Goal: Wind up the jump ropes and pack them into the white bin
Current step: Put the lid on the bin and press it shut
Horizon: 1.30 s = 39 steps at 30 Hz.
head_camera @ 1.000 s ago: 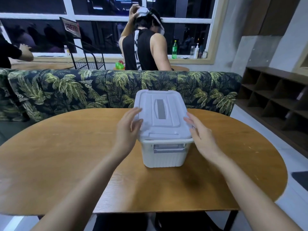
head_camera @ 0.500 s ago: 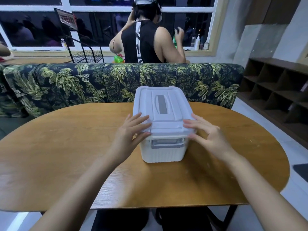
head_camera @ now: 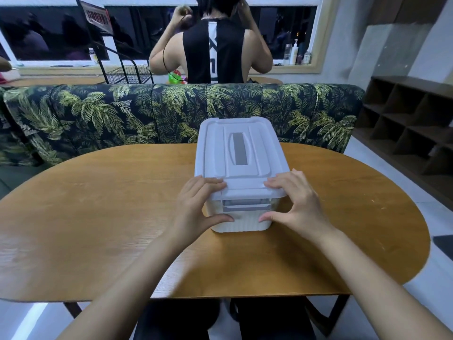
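White bin (head_camera: 244, 222) (lidded), left hand (head_camera: 196, 207), right hand (head_camera: 296, 204) gripping

The table (head_camera: 98, 229) lies open left and right of the white bin (head_camera: 241, 222) (its lid (head_camera: 213, 148) closes the top), whose near end the left hand (head_camera: 196, 204) and right hand (head_camera: 297, 204) grip, while the sofa back (head_camera: 98, 111) bounds the far edge.

light: dim, cool indoor | glare: tabletop (head_camera: 73, 217) sheen; edges: wide-angle bowing, soft blur
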{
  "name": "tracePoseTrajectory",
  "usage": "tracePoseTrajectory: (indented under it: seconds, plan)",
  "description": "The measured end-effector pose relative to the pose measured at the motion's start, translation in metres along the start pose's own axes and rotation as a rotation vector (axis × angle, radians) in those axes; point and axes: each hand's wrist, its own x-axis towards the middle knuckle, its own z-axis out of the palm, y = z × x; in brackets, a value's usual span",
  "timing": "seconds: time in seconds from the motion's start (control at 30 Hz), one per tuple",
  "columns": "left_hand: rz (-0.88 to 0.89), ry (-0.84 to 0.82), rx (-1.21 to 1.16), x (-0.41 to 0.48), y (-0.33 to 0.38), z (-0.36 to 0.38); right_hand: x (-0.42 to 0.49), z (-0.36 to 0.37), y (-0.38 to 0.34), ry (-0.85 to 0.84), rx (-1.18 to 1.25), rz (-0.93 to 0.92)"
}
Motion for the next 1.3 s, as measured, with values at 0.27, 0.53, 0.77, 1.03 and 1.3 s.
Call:
tracePoseTrajectory:
  seconds: [0.27,0.53,0.77,1.03,1.3]
  plan:
    - [-0.108,0.132,-0.123,0.004,0.003,0.005,0.008,0.003,0.001,0.045,0.087,0.040]
    - [-0.139,0.203,-0.135,0.011,0.009,0.007,0.015,0.003,0.008,0.078,0.088,0.060]
    - [-0.125,0.206,-0.122,0.013,0.009,0.006,0.014,0.000,0.003,0.047,0.131,0.083]
    - [-0.393,-0.171,0.180,0.015,-0.062,-0.050,0.019,0.024,-0.050,-0.158,-0.002,-0.094]
    - [-0.722,-0.603,0.509,0.084,-0.047,-0.064,0.114,0.017,-0.048,-0.207,-0.092,0.097]
